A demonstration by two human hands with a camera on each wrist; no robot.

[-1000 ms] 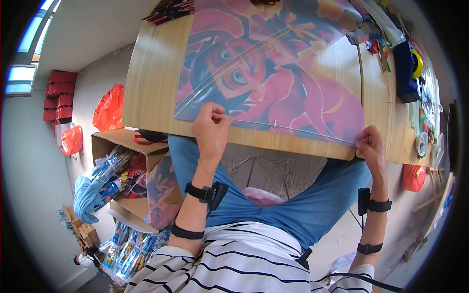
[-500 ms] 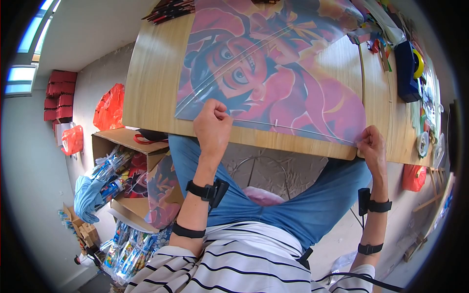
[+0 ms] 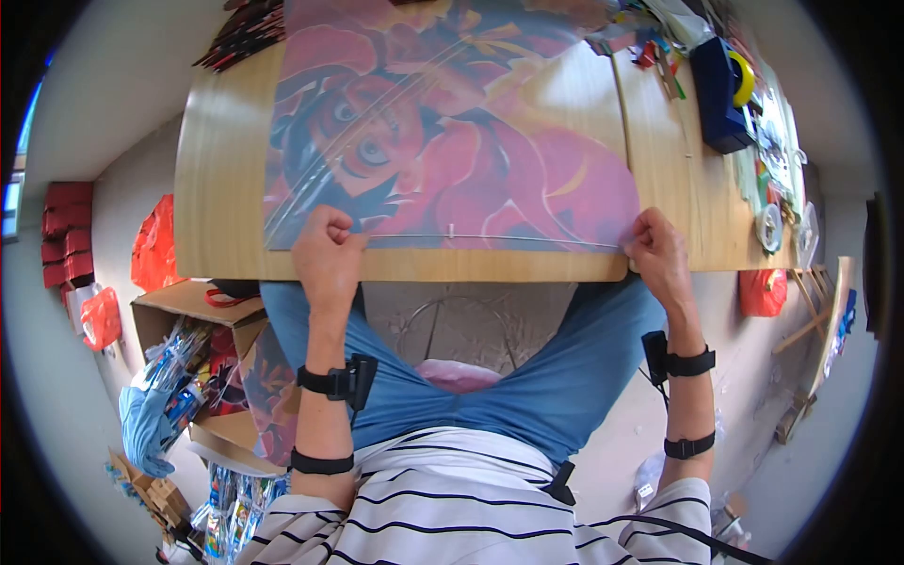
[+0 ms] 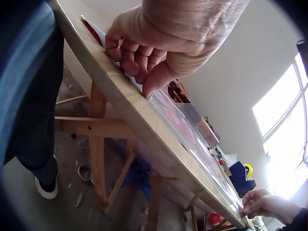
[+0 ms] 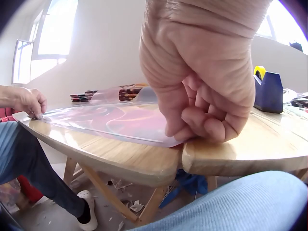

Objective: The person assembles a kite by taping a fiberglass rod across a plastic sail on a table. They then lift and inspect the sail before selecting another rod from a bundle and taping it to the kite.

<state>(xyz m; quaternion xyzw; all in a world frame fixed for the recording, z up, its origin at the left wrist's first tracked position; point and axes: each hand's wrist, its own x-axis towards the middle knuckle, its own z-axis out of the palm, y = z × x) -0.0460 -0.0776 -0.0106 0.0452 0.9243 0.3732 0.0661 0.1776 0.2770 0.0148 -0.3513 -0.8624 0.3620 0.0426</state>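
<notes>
A thin printed plastic sheet (image 3: 461, 179), with a pink and orange cartoon figure, lies over the table's near edge. Along its near side runs a thin white rod (image 3: 527, 237) with a small white tab (image 3: 451, 230) near the middle. My left hand (image 3: 328, 259) is at the near left part of the sheet, thumb and fingertips pinching at the rod's end. At the near right corner, my right hand (image 3: 657, 259) pinches the sheet between thumb and forefinger, its other fingers curled, as the right wrist view shows. Two lines cross the sheet diagonally.
The wooden table (image 3: 221, 169) has a seam near the right hand. A blue tape dispenser (image 3: 720, 99) stands at the back right, among scraps. Dark bundled sticks (image 3: 243, 36) lie at the back left. An open cardboard box (image 3: 193, 301) stands on the floor at left.
The head view has turned, so the table and both hands appear farther left and the near edge more level. Both hands keep their grip on the sheet's near side.
</notes>
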